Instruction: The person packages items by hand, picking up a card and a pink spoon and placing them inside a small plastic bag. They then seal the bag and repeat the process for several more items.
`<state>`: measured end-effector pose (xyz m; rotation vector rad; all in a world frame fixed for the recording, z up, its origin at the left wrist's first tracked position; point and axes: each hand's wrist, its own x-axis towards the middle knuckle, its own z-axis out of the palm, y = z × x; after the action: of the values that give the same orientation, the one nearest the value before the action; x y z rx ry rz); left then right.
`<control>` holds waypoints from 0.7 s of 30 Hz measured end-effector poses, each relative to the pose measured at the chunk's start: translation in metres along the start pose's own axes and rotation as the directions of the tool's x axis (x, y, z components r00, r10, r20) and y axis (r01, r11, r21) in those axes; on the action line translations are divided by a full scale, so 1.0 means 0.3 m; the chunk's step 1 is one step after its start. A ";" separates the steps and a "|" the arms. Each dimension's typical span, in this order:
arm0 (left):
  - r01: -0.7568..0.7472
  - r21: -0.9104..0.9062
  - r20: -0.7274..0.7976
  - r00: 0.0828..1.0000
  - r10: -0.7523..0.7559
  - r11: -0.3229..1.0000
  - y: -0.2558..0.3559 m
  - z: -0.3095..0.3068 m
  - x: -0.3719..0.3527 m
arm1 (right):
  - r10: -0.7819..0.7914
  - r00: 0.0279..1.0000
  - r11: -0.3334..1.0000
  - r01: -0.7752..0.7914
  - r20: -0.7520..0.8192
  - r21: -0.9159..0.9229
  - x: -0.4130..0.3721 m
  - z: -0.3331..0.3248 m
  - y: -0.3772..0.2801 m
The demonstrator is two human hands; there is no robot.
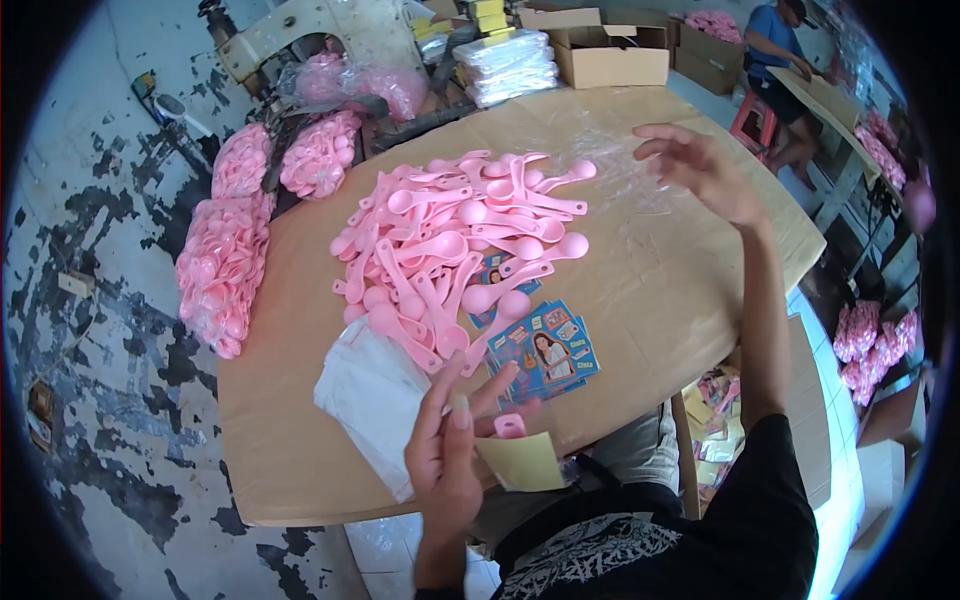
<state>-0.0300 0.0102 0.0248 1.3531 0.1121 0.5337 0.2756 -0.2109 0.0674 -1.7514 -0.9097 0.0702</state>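
Observation:
My left hand [445, 465] is raised at the table's near edge, fingers stretched and apart. Just right of it are a yellow card [522, 462] and a pink spoon's handle end [510, 426], partly blurred; no grip on them shows. Over the table's right side, my right hand [695, 170] is open and empty, above crumpled clear film [625, 200]. Pink measuring spoons [430, 245] lie in a large pile mid-table. Blue printed cards [552, 352] are stacked at its near side, with more partly under the spoons. White plastic bags [368, 390] lie left of them.
Bags of pink spoons [225, 265] hang at the table's left edge. Behind stand a sewing machine [300, 35], stacked clear packs [507, 68] and a cardboard box [612, 65]. A box of packets [715, 425] is below right. A person [775, 45] sits at another table.

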 end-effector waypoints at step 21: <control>0.200 -0.217 0.160 0.973 -0.167 0.955 0.158 -0.241 0.360 | -0.113 0.928 0.844 0.278 0.355 -0.458 0.231 0.066 -0.023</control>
<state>0.0231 0.1267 0.0773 1.1335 0.0581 0.2831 0.3114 -0.1528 0.0919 -2.1525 -1.4423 -0.0281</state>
